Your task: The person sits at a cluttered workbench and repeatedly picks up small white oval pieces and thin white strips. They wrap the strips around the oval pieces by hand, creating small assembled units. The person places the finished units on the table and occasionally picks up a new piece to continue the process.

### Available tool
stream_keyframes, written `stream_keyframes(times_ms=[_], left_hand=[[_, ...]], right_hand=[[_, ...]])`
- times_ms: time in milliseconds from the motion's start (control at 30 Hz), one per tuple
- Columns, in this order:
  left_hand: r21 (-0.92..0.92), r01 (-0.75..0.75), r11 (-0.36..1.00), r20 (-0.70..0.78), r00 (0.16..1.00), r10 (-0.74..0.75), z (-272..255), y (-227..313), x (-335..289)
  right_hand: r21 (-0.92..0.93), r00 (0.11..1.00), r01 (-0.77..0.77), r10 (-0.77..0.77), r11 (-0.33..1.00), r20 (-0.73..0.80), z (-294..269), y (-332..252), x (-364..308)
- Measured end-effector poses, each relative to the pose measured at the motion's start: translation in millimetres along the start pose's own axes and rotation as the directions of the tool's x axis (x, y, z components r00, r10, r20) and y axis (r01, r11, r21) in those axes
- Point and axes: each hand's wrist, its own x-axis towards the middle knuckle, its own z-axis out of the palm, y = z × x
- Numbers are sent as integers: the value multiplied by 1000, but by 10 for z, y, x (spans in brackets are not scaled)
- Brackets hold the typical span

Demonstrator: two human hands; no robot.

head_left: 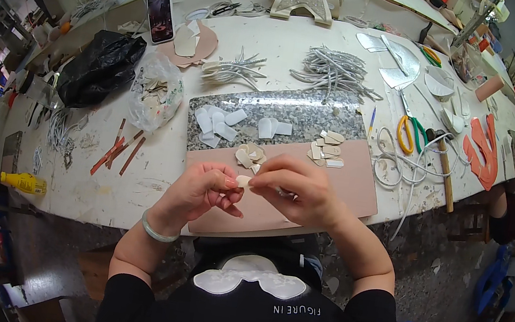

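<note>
1. head view: the left hand (204, 190) and the right hand (297, 186) meet over the near edge of the desk (135, 190), fingertips pinched together on one small cream piece (243, 181).
2. the left hand is clenched on the piece from the left, thumb and forefinger on its edge; a pale green bangle (157, 231) sits on that wrist.
3. the right hand grasps the same piece from the right and from above, its fingers curled over it; whether it holds anything more cannot be told.
4. the piece hangs just above a pink board (361, 175), which lies against a grey stone slab (291, 110).
5. on the board, just beyond the hands, lies a little heap of beige cutouts (250, 155); more beige cutouts lie near the slab's right end (327, 148).
6. white cutouts (217, 122) lie on the slab.
7. to the right are scissors with yellow and green handles (410, 131) and a looped white cord (395, 164).
8. to the left are a clear bag of scraps (155, 91) and a black bag (99, 69).
</note>
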Motion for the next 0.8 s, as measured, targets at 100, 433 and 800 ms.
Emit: stream_keyframes(times_ms=[100, 433, 800], left_hand=[[241, -268, 933, -102, 949, 299, 84, -54, 15], [151, -276, 949, -152, 942, 298, 134, -51, -54], [-3, -118, 993, -165, 979, 116, 50, -38, -29]], right_hand=[[40, 978, -209, 209, 977, 12, -45, -77, 14], [-130, 850, -521, 527, 844, 13, -107, -203, 24], [201, 817, -577, 553, 792, 165, -65, -95, -91]])
